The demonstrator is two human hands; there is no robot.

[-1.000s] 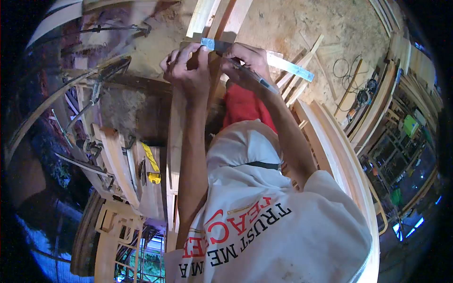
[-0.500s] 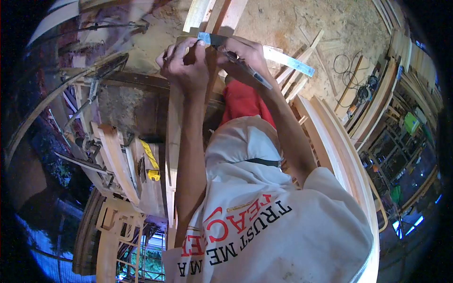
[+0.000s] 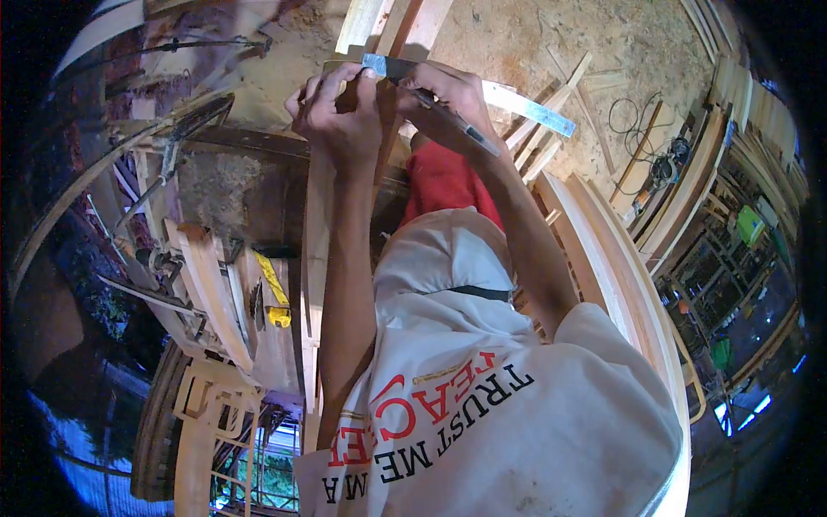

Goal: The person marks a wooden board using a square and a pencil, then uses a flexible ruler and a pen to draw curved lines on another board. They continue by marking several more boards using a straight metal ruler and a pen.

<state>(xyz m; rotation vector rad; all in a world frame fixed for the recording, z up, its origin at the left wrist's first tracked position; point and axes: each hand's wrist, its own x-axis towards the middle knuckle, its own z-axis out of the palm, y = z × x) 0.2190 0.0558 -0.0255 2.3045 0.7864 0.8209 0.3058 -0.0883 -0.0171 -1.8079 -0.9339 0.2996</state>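
A flat metal ruler [image 3: 525, 109] lies across a narrow wooden piece [image 3: 401, 33]. My left hand [image 3: 340, 108] is closed at the ruler's left end, its thumb pressed on the metal and its other fingers curled by the wood. Close beside it, my right hand [image 3: 448, 99] is closed around a slim dark pen [image 3: 472, 133], whose rear end points down toward my wrist. The pen's tip is hidden by my fingers. The right fingers rest at the dark stretch of the ruler. Both hands are at the top middle of the view.
Thin wood strips [image 3: 551, 112] lie on the dusty ground to the right. Long boards [image 3: 603, 250] run along my right side. A power tool with a cord [image 3: 663, 168] sits farther right. At left are a yellow tape measure [image 3: 278, 316] and a wooden workpiece [image 3: 207, 276].
Almost nothing differs. The pen's rear end and the ruler have shifted very slightly; both hands keep their hold.
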